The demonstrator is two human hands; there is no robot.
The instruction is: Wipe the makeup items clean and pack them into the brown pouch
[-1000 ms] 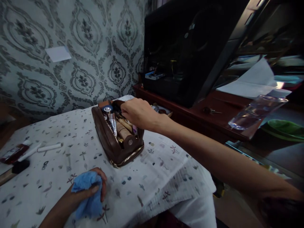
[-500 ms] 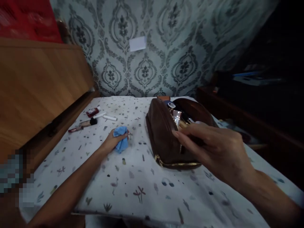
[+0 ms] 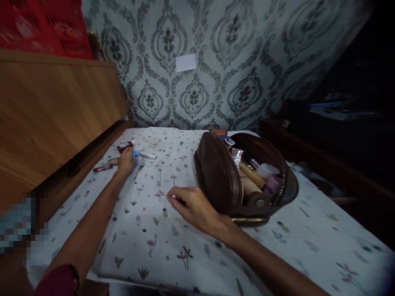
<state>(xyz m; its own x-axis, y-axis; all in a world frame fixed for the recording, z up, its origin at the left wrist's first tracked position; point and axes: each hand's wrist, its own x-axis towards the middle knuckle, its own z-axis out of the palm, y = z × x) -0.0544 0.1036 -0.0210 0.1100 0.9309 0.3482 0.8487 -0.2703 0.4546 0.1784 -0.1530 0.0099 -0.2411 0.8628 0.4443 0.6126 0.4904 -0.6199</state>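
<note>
My left hand (image 3: 126,162) is closed on a crumpled blue cloth (image 3: 136,154), which shows beyond the fingers. Around that hand lie a small dark-red bottle (image 3: 124,146), a white tube (image 3: 147,155) and a slim reddish lip gloss tube (image 3: 103,168). My right hand (image 3: 197,209) hovers over the table, just left of a brown makeup bag (image 3: 217,172). Its thumb and fingers are curled together; whether anything is in them is hidden. The bag gapes wide, unzipped, with a purple-capped container (image 3: 273,185), a white round lid (image 3: 268,170) and other cosmetics inside.
A white patterned cloth covers the table (image 3: 148,263). Along the left stands a wooden cabinet (image 3: 55,102) bearing a red plastic basket (image 3: 46,28). Papered wall (image 3: 194,96) closes off the back. Dark furniture (image 3: 333,160) borders the right side.
My left hand has carried the blue cloth away from me to the small cosmetics. My right hand has left the bag's opening and moved left, in front of the bag. The view has shifted slightly.
</note>
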